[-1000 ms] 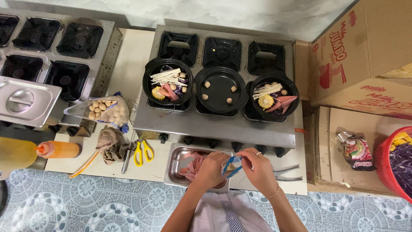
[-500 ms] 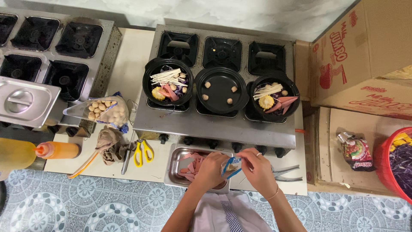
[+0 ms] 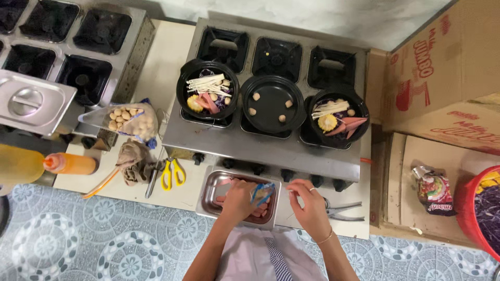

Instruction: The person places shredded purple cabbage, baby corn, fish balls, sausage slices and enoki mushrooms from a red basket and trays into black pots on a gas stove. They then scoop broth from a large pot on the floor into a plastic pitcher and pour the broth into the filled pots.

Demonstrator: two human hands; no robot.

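Observation:
My left hand [image 3: 237, 200] holds a small blue and yellow plastic wrapper [image 3: 262, 191] over a steel tray [image 3: 209, 191] of pink sausage pieces. My right hand [image 3: 307, 205] hovers just right of the wrapper, fingers pinched, and has come away from it; whether it holds a torn bit I cannot tell. Above, on the steel stove, stand three black pots: the left pot [image 3: 207, 89] with mushrooms, corn and meat, the middle pot [image 3: 271, 103] with a few balls, the right pot [image 3: 336, 115] with corn and sausage slices.
Yellow-handled scissors [image 3: 172, 173], a brown cloth [image 3: 134, 161], a bag of round balls [image 3: 130, 120] and an orange squeeze bottle [image 3: 70, 163] lie left. Metal tongs [image 3: 344, 211] lie right. Cardboard boxes [image 3: 442, 78], a noodle packet [image 3: 433, 190] and a red basin [image 3: 476, 208] stand at right.
My hands were together on the wrapper; now my right hand has pulled a little to the right, leaving the wrapper in my left hand.

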